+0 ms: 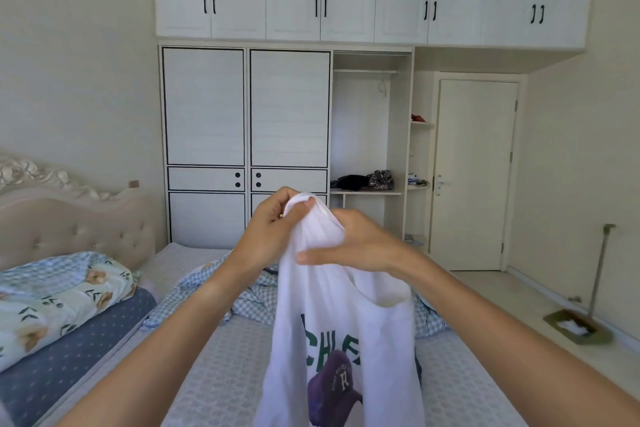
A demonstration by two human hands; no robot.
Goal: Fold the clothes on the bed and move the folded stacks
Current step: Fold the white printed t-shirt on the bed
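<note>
Bedding fills the lower left of the frame: a folded quilt (59, 291) with a bear and leaf print lies on a blue dotted pillow (65, 364), below a padded cream headboard (79, 222). To their right the bed (221, 378) runs up the middle of the frame under a pale patterned cover, with a rumpled blue checked cloth (252, 298) lying across it. Two bare forearms reach up from the bottom edge toward the centre. The left hand (273, 232) is raised, thumb and curled fingers pinching the top edge of a white T-shirt (346, 319). Just right of it, the right hand (360, 246) grips the same shirt a little lower, fingers wrapped into the fabric and thumb stretched across the front. The shirt hangs from both hands above the bed, down to the bottom centre of the frame, showing green letters and a purple cap print. Behind, a white wardrobe (246, 135) covers the far wall, with dark clothes on an open shelf. Farther right is a closed door (476, 170), and at the lower right a dustpan (578, 326) sits on the floor.
</note>
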